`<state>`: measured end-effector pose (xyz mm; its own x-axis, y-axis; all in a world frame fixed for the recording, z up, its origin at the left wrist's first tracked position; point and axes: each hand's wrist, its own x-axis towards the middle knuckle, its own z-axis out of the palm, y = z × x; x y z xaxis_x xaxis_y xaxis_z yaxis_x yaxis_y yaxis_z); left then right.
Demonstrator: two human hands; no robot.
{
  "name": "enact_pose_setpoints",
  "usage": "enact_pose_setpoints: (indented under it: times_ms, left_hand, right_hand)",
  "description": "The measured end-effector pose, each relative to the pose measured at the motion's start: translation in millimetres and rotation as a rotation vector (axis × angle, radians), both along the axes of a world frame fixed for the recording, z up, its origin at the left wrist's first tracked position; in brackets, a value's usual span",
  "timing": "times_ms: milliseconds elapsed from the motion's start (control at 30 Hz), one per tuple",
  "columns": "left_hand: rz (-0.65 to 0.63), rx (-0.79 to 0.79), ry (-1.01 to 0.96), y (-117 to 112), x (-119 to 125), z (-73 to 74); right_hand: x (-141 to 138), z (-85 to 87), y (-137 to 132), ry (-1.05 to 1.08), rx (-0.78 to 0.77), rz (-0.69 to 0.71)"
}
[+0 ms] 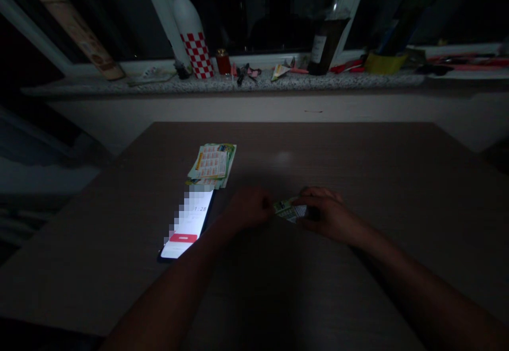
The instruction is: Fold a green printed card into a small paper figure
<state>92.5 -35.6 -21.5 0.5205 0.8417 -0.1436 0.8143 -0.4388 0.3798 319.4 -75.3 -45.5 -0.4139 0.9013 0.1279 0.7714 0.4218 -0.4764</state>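
My right hand (324,212) and my left hand (251,205) meet near the middle of the view, both forearms slanting in from the lower corners. Beneath them spreads the brown table (366,152), dim all over. Past its far edge runs the speckled windowsill (222,85), where a white bottle (193,38) with red checks stands, and a dark bottle (321,51) with a pale label farther right. On the table, to the left of my left hand, lies my lit phone (194,219), a red bar across its screen; my left forearm passes over its near corner. Just beyond the phone's far end sits an uneven stack of printed leaflets (212,161).

The small green-and-white printed slip (289,211) is directly between my hands, its left end at my left fingertips and its right end within my right fingers. My right hand reaches in palm inward, clamped on the slip, index finger stretched across the top and thumb at the near edge. My left hand is turned knuckles up, fingers curled against the slip's left end; in this gloom I cannot tell whether they pinch it.
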Motion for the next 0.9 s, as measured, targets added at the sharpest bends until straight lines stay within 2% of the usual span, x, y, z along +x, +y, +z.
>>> enact_pose_setpoints:
  times_ms: [100, 200, 300, 533, 900]
  left_hand:
    - [-0.042, 0.107, -0.111, -9.0, 2.6, 0.0]
    - [-0.195, 0.184, -0.177, -17.2, 6.9, 0.3]
    - [-0.264, 0.212, -0.178, -19.3, 10.2, -2.2]
    - [-0.283, 0.21, -0.221, -14.2, 10.9, -11.3]
    - [-0.27, 0.179, -0.262, -14.4, 13.4, -11.2]
  right_hand:
    - [0.2, -1.5, 0.0, 0.007, 0.01, -0.001]
    - [0.3, -0.9, -1.0, 0.007, 0.028, 0.003]
    - [1.0, 2.1, -2.5, 0.022, 0.044, 0.027]
    - [5.4, 7.5, -3.8, 0.038, 0.027, 0.08]
    - [5.3, 9.9, -4.5, 0.003, 0.042, 0.112]
